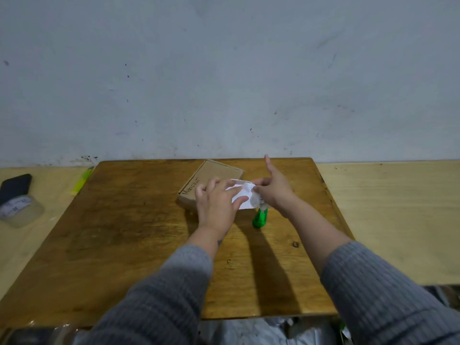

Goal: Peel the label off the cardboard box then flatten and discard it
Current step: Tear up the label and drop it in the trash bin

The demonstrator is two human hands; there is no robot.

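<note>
A flat brown cardboard box with handwriting along one edge lies at the far middle of the dark wooden board. A white paper label curls up off the box's near right part. My left hand lies with spread fingers on the box and on the label's lower edge. My right hand pinches the label's lifted right end between thumb and fingers, with the index finger pointing up. The box's near right corner is hidden behind both hands.
A green utility knife lies on the board just below my right hand. On the pale table to the left are a roll of clear tape, a dark phone and a yellow-green marker. A grey wall stands behind.
</note>
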